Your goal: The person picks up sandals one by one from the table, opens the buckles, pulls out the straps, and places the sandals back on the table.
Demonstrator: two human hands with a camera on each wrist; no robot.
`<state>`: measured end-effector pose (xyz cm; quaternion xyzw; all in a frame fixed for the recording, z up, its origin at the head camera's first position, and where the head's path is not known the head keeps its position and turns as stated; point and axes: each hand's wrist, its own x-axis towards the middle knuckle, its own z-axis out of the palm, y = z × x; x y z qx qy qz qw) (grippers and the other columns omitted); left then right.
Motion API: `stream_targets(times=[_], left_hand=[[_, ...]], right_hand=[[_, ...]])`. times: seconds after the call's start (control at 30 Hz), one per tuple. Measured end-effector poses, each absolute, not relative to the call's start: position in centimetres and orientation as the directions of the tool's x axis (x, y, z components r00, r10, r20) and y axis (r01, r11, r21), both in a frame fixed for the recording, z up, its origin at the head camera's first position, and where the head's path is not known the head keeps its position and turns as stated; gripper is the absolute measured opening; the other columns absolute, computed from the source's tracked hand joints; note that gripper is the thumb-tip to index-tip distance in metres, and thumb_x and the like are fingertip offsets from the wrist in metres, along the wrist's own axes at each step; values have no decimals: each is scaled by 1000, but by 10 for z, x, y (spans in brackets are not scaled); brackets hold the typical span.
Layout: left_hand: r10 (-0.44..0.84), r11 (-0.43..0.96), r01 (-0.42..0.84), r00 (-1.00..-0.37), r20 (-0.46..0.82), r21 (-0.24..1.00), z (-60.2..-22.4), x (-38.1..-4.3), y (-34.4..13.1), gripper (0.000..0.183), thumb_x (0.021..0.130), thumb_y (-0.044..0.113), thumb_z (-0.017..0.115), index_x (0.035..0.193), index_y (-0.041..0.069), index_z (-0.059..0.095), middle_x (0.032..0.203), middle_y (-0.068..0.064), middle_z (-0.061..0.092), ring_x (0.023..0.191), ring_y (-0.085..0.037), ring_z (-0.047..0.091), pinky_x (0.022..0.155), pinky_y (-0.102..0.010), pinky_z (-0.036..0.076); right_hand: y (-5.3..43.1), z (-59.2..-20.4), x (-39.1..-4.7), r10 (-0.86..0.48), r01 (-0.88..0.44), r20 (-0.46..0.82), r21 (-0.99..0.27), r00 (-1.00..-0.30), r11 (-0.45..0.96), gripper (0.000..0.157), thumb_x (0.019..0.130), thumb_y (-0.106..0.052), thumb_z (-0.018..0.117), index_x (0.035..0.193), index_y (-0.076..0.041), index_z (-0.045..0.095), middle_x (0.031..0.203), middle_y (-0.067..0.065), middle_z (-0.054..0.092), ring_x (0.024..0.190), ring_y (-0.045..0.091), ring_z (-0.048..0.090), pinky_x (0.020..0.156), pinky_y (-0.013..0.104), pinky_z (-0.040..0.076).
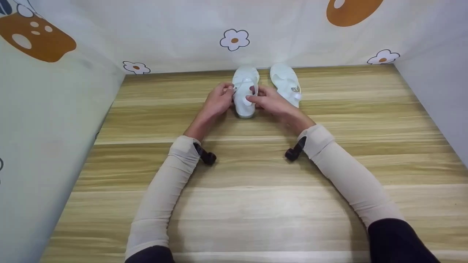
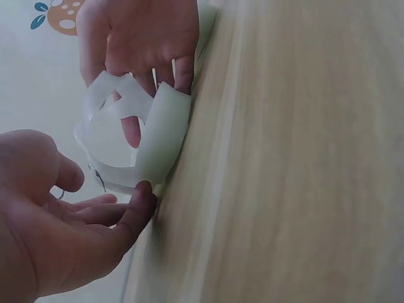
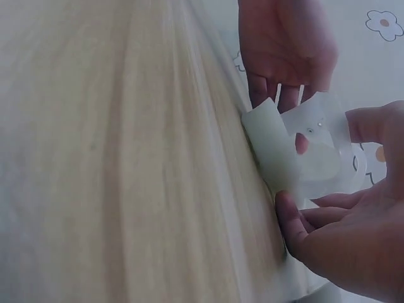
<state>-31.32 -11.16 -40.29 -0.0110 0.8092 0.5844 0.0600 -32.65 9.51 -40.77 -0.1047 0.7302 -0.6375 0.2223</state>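
A pale, whitish sandal [image 1: 245, 110] stands on the wooden surface, heel end toward me. My left hand [image 1: 219, 99] is at its left side, thumb and fingers close together by the strap's edge; the left wrist view shows fingertips [image 2: 146, 192] against the sandal's lower side. On the other side my right hand [image 1: 275, 103] holds the sandal's strap, with the thumb [image 3: 366, 126] on the strap and the other fingers low along the side. Just right of it sits the matching sandal [image 1: 283, 75], partly hidden by my right hand, with a small metal buckle [image 1: 295, 89] showing.
Behind both sandals rises a pale wall [image 1: 175, 44] printed with flowers and orange shapes; the toes are close to it. More pale wall panels stand at left [image 1: 44, 138] and right [image 1: 438, 84]. The wood-grain surface [image 1: 237, 204] stretches toward me between my arms.
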Motion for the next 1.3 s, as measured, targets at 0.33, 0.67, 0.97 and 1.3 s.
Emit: stream_targets(times=[0.33,0.67,0.97,1.3], left_hand=[[33,352,-59,-997,-75,934,-403,-309,-107,39,117,28,45,146,7,59,135,-10,69,114,-15,63,95,-28,52],[45,390,9,-999,-9,921,-395,-292,-95,36,115,28,50,139,6,64,122,-10,74,104,-16,64,84,-26,50],[132,426,109,-990,57,898,-385,-268,-88,30,113,23,52,135,6,67,116,-9,78,97,-14,68,80,-26,54],[270,522,117,-962,-33,845,-373,-244,-89,27,112,20,52,133,10,66,80,-4,63,68,-13,55,59,-25,45]], right_hand=[[100,-410,-322,-421,150,-175,-984,-890,91,55,107,-18,63,159,-5,45,156,11,59,126,17,64,101,29,54],[118,-407,-309,-414,-32,-19,-993,-910,116,52,106,-13,63,156,-3,52,161,14,56,140,21,58,111,32,51],[140,-403,-288,-461,-137,71,-984,-884,112,50,105,-8,62,153,3,52,158,18,58,137,22,59,102,22,54],[161,-402,-263,-558,-168,28,-965,-829,201,49,106,-11,64,152,1,53,159,15,57,143,28,57,104,24,57]])
